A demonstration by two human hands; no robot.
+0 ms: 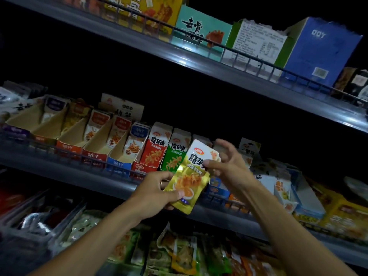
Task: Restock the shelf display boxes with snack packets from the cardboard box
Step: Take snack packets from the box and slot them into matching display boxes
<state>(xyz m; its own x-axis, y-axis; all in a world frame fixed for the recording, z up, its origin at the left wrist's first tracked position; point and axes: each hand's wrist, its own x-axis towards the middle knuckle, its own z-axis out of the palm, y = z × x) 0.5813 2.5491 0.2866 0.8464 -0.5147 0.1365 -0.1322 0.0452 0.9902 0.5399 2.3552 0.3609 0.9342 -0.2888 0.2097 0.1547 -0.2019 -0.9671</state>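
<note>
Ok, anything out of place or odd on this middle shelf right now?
Nothing damaged or spilled. The display boxes at the left look mostly empty, bare cardboard showing, while the red and green ones stand full. The yellow packets sit tilted off the shelf, only because left hand and right hand hold them.

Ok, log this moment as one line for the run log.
stage: restocking | left hand: grips yellow packet bottom | right hand: pinches its top | place: before middle shelf
</note>
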